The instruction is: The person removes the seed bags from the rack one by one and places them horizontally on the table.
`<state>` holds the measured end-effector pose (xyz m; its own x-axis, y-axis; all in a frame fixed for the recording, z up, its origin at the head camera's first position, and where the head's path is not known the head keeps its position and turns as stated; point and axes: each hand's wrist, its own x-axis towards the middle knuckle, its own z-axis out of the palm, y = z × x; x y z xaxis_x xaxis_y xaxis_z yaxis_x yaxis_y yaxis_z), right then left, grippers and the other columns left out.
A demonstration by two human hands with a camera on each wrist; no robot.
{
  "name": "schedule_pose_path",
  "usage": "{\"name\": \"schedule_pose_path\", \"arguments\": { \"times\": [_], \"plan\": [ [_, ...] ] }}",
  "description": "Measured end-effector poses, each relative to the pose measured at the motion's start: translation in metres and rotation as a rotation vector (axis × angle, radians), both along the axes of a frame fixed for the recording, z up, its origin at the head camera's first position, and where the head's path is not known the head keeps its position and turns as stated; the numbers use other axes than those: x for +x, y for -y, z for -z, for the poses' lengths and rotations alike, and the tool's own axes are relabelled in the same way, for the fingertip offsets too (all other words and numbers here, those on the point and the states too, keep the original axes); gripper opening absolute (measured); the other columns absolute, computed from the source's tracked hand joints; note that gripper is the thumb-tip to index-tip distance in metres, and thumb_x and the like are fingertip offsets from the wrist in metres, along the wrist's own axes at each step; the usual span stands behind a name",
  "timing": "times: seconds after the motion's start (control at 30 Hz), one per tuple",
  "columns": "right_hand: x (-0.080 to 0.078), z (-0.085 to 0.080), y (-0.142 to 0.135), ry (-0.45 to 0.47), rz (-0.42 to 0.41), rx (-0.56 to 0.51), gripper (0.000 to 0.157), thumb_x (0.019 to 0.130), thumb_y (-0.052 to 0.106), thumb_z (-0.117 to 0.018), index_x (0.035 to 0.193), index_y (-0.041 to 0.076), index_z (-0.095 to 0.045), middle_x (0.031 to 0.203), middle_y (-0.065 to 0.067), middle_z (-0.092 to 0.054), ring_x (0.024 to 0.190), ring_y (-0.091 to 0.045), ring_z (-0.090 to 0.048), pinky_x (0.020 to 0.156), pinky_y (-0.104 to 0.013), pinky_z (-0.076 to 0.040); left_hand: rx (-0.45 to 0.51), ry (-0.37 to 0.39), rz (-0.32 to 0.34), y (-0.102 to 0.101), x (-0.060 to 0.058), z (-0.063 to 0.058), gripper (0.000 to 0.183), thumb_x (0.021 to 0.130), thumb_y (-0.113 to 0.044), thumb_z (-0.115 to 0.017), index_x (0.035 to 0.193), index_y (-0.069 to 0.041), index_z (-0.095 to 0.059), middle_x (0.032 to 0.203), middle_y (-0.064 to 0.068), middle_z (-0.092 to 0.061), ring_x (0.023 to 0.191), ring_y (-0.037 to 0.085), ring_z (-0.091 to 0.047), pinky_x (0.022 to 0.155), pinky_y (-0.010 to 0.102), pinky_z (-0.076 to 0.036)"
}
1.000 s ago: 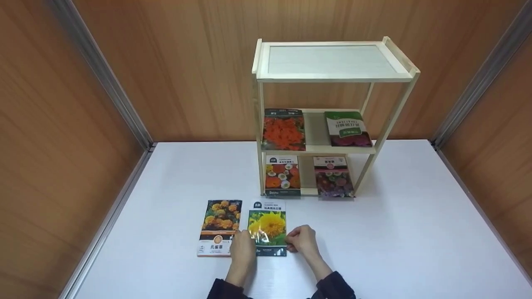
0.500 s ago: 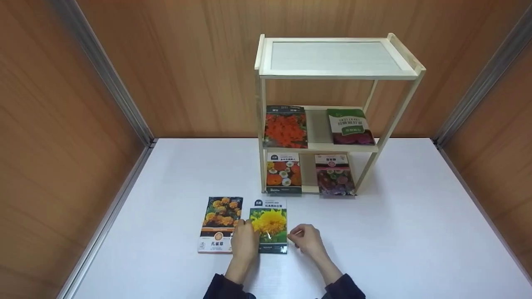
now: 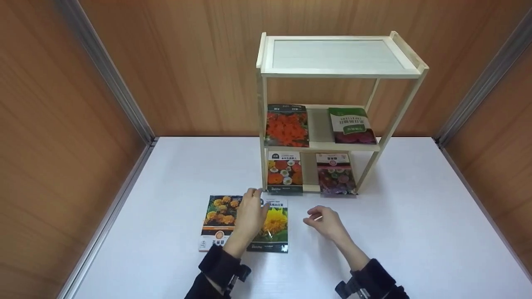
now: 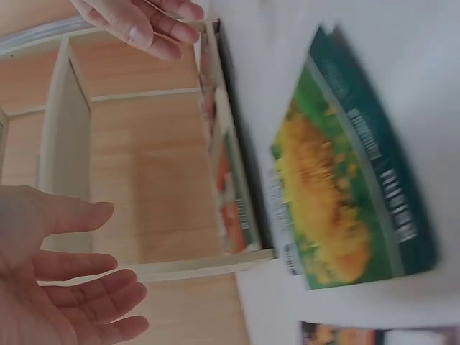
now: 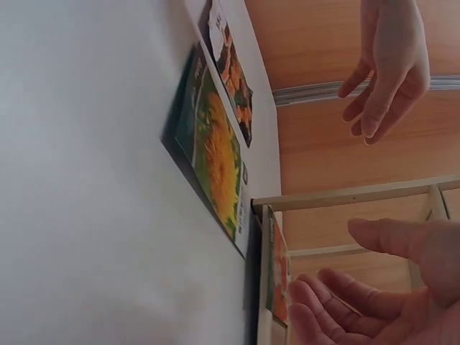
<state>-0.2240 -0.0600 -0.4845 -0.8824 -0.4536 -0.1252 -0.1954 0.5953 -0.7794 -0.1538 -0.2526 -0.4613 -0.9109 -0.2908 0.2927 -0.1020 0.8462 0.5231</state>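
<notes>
Though empty, both hands (image 3: 250,215) (image 3: 327,223) slack and half-spread near the yellow-flower packet (image 3: 274,229)

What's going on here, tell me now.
A person is working with flower packets at a white table. The left hand is raised over the orange-flower packet and the yellow-flower packet, which lie side by side in front of a wooden rack. The right hand hovers beside them; neither hand holds anything. Four more packets sit on the rack, two on each lower level.
</notes>
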Motion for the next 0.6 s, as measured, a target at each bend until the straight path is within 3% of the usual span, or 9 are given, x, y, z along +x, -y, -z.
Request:
{"name": "schedule_pose_path", "arguments": {
  "times": [0.17, 0.43, 0.6],
  "plan": [
    [-0.016, -0.03, -0.005, -0.055, -0.02, 0.016, 0.025, 0.079, 0.015, -0.066, 0.098, -0.001, -0.061, 0.086, -0.007, -0.061, 0.082, -0.023, -0.057, 0.072, -0.036, -0.049, -0.05, -0.051, 0.051, -0.001, -0.015, -0.034, 0.038, 0.081, -0.012, -0.064, 0.112, 0.007, -0.054, 0.099, 0.016, -0.052, 0.088, 0.025, -0.053, 0.07, 0.032, -0.049],
    [-0.046, -0.096, -0.005, -0.168, -0.087, -0.01, 0.028, 0.081, 0.014, -0.062, 0.1, -0.006, -0.06, 0.091, -0.016, -0.062, 0.086, -0.028, -0.058, 0.075, -0.037, -0.048, -0.17, -0.138, 0.107, -0.005, -0.038, -0.082, 0.038, 0.081, -0.009, -0.064, 0.113, 0.008, -0.052, 0.106, 0.018, -0.05, 0.096, 0.028, -0.051, 0.077, 0.033, -0.047],
    [-0.065, -0.132, 0.004, -0.207, -0.054, -0.014, 0.029, 0.081, 0.014, -0.061, 0.1, -0.008, -0.061, 0.092, -0.019, -0.062, 0.084, -0.028, -0.058, 0.07, -0.032, -0.048, -0.203, -0.115, 0.126, -0.004, -0.055, -0.107, 0.04, 0.08, -0.009, -0.064, 0.115, 0.007, -0.051, 0.113, 0.021, -0.048, 0.103, 0.03, -0.048, 0.084, 0.033, -0.044]
  ]
}}
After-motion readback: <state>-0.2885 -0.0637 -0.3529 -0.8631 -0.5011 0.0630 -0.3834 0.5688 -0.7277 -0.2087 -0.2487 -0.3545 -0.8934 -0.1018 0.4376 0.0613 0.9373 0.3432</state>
